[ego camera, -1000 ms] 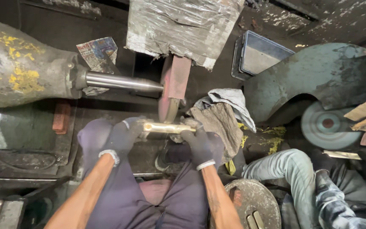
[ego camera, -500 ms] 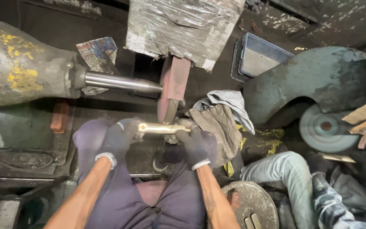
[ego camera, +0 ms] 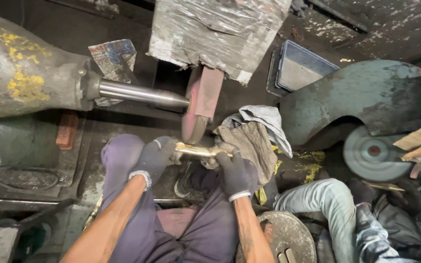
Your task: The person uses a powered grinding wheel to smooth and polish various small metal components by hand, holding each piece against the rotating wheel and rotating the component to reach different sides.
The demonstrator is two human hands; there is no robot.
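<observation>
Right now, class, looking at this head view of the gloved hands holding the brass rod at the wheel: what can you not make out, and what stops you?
- Both ends of the brass rod: wrapped inside the left hand and right hand.
- Top of the polishing wheel: hidden under the taped guard.
- Whether the wheel spins: a single picture cannot show it.
- The neighbouring person: cut off by the bottom right edge.

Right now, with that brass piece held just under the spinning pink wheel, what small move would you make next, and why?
Probably lift the brass rod slightly up to the pink wheel. Both gloved hands, left and right, grip its ends just below the wheel's lower rim, and whether they touch is unclear, so a small raise would press it on.
</observation>
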